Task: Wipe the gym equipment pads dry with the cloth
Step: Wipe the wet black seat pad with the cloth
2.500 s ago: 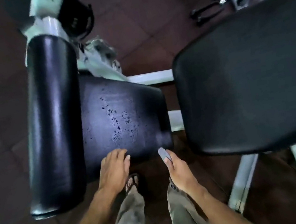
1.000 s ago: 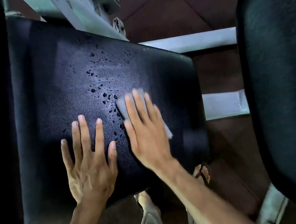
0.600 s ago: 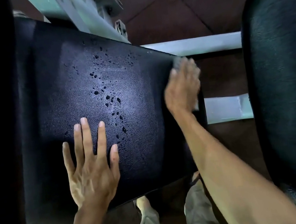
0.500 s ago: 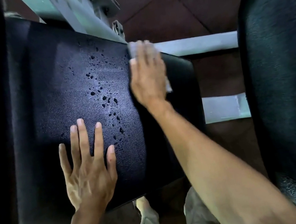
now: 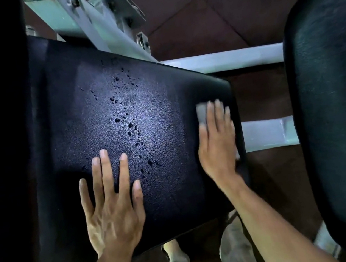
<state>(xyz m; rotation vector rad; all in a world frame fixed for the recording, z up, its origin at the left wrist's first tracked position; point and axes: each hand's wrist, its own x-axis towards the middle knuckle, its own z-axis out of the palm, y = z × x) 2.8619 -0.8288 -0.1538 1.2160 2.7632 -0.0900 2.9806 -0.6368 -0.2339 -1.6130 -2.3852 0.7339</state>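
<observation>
Our right grip (image 5: 216, 144), fingers flat, presses the cloth (image 5: 202, 112) onto the pad (image 5: 177, 193). Droplets (image 5: 130, 126) lie leftward, and our spread left grip (image 5: 111, 208) probably steadies us.

Grainy, glossy black vinyl pad (image 5: 103, 123), wet-beaded; pale painted metal frame (image 5: 224, 60); grey cloth (image 5: 201, 112).

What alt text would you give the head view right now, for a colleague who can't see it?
The right hand presses a grey cloth flat on the right edge of a black seat pad, while the left hand rests flat on its near part. Water droplets dot the pad's middle between the hands.
</observation>
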